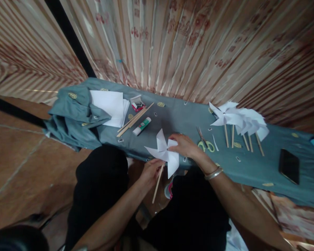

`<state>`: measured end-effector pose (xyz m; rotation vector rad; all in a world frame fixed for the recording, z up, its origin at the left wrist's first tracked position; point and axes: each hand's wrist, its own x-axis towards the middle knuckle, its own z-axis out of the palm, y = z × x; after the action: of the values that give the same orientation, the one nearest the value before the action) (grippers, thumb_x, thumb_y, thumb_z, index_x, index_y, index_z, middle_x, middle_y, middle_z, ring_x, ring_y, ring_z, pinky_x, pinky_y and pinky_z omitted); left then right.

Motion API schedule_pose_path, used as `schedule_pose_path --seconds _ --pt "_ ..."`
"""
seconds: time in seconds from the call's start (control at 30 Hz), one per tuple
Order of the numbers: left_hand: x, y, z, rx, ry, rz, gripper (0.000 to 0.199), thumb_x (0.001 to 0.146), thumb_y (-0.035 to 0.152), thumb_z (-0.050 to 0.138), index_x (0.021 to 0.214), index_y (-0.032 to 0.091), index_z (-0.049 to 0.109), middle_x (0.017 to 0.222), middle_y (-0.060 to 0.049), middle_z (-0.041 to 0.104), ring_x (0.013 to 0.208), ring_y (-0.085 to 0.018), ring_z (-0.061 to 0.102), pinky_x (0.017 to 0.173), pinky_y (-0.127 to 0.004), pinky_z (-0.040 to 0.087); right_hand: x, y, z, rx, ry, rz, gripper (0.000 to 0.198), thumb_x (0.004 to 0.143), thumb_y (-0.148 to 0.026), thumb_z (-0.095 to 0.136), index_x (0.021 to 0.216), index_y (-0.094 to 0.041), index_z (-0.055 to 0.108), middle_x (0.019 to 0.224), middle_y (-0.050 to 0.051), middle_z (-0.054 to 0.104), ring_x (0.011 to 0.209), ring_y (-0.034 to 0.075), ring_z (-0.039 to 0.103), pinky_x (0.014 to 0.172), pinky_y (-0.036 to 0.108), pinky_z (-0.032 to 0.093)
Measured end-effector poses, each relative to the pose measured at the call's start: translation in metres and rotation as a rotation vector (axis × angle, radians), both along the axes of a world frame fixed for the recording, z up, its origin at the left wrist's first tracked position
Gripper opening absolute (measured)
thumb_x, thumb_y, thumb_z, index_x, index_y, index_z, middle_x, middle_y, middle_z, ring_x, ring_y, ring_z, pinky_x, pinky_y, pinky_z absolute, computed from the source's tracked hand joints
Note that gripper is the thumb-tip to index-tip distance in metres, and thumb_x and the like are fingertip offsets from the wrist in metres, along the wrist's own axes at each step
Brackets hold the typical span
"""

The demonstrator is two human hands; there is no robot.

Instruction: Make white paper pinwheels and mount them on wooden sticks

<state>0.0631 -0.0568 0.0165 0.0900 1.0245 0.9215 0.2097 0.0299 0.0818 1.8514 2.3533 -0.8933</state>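
Note:
A white paper pinwheel [161, 144] on a wooden stick [158, 184] is held over the near edge of the bench, above my lap. My left hand [152, 171] grips it from below, where the stick meets the paper. My right hand [181, 143] is closed on the right-hand blade, close to the pinwheel's centre. Just right of that hand lie scissors with yellow-green handles [206, 143] and a thin paper strip [215, 143]. To the left, a glue stick [142, 126] lies on the cloth.
The narrow bench has a grey-green cloth [172, 116]. Finished pinwheels [240, 118] overlap at the right, near a dark phone [289, 166]. Wooden sticks [136, 119], a small red box [137, 103] and white paper sheets [108, 104] lie left. A curtain [172, 45] hangs behind.

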Motion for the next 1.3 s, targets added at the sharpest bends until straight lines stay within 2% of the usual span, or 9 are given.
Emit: schedule_pose_path --seconds 0.3,0.63,0.83,1.03,1.17,1.3 --pt "0.002 0.000 0.000 -0.015 -0.036 0.029 0.020 0.042 0.013 0.082 0.052 0.010 0.065 0.049 0.000 0.059 0.045 -0.004 0.049 0.047 -0.015 0.035 0.003 0.002 0.004 -0.052 -0.045 0.049 0.036 0.081 -0.023 0.068 0.115 -0.013 0.065 0.105 0.012 0.072 0.094 0.023 0.066 0.077 0.030 0.045" --pt "0.002 0.000 -0.006 -0.030 -0.050 -0.016 0.024 0.048 0.013 0.085 0.050 0.010 0.061 0.046 0.002 0.053 0.044 -0.003 0.044 0.045 -0.017 0.030 0.001 0.011 0.000 -0.098 -0.050 0.066 0.033 0.076 -0.026 0.073 0.106 -0.015 0.068 0.098 0.010 0.072 0.085 0.022 0.064 0.069 0.027 0.040" --pt "0.002 0.000 -0.004 -0.056 -0.065 -0.031 0.022 0.058 0.011 0.084 0.054 0.010 0.063 0.048 0.003 0.054 0.044 -0.002 0.044 0.047 -0.013 0.034 0.003 0.018 -0.003 -0.131 -0.059 0.112 0.028 0.076 -0.029 0.074 0.100 -0.017 0.068 0.092 0.007 0.071 0.081 0.021 0.062 0.064 0.026 0.037" --pt "-0.009 -0.009 0.003 -0.102 -0.084 -0.094 0.011 0.069 0.012 0.081 0.071 0.008 0.071 0.065 -0.004 0.066 0.056 -0.006 0.059 0.055 -0.014 0.047 0.006 0.024 -0.003 -0.163 -0.045 0.198 0.024 0.079 -0.030 0.072 0.098 -0.017 0.067 0.094 0.006 0.070 0.082 0.020 0.063 0.066 0.027 0.038" --pt "-0.013 -0.017 0.001 -0.105 -0.093 -0.143 0.017 0.073 0.015 0.081 0.086 0.008 0.074 0.066 -0.002 0.064 0.049 -0.005 0.055 0.045 -0.014 0.041 0.008 0.027 -0.004 -0.165 -0.075 0.264 0.025 0.081 -0.033 0.070 0.100 -0.016 0.067 0.095 0.007 0.070 0.082 0.020 0.063 0.066 0.027 0.038" --pt "-0.013 -0.018 -0.004 -0.072 -0.097 -0.149 0.026 0.066 0.023 0.086 0.082 0.007 0.075 0.061 -0.001 0.061 0.043 -0.003 0.049 0.042 -0.016 0.032 0.006 0.030 0.000 -0.186 -0.126 0.364 0.024 0.087 -0.036 0.064 0.099 -0.016 0.068 0.096 0.010 0.071 0.084 0.022 0.064 0.067 0.028 0.039"
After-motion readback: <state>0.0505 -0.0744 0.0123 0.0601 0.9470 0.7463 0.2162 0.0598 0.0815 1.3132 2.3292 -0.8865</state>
